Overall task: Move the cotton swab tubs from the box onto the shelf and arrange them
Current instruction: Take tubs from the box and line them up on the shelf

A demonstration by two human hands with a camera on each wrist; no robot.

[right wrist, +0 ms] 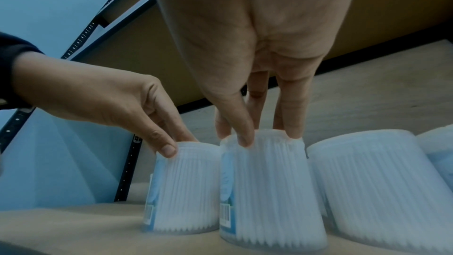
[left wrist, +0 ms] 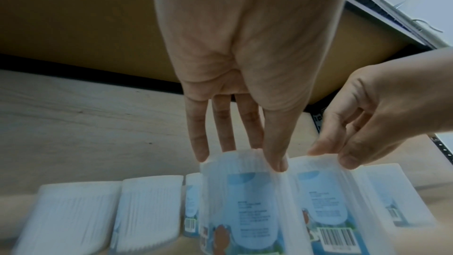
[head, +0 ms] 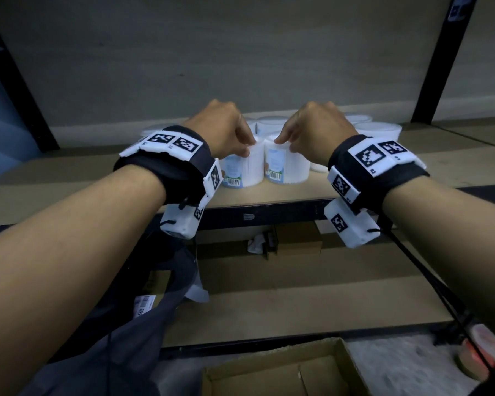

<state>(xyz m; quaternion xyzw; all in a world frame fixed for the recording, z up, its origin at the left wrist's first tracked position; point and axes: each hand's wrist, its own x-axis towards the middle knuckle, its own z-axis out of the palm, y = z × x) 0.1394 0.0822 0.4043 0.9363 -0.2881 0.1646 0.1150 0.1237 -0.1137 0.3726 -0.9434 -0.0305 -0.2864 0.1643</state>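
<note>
1. Two clear round plastic tubs packed with white cotton swabs stand upright side by side at the front of the pale wooden shelf (head: 269, 192), each with a blue label and a barcode facing the person.
2. Left hand (head: 220, 130) grasps the left front tub (head: 245, 170) from above: the fingertips (left wrist: 278, 164) curl over the lid's rim and pinch it, thumb on the near side.
3. Right hand (head: 312, 130) grasps the right front tub (head: 287, 168) the same way, its fingers (right wrist: 242, 139) pinching the lid's edge from above.
4. Each tub sits directly below its grip, base on the shelf as far as the right wrist view shows; the two tubs are just beside each other, nearly touching.
5. More white-lidded swab tubs (head: 377, 130) stand behind and to either side of the held pair, further back on the same shelf; blur in the wrist views hides their labels' details.
6. Both wrists wear black bands carrying white blocks with black-and-white square markers (head: 366, 157).
7. Below, an open brown cardboard box (head: 283, 370) lies at the bottom of the head view, well apart from the hands; what shows of its inside holds no tubs.
</note>
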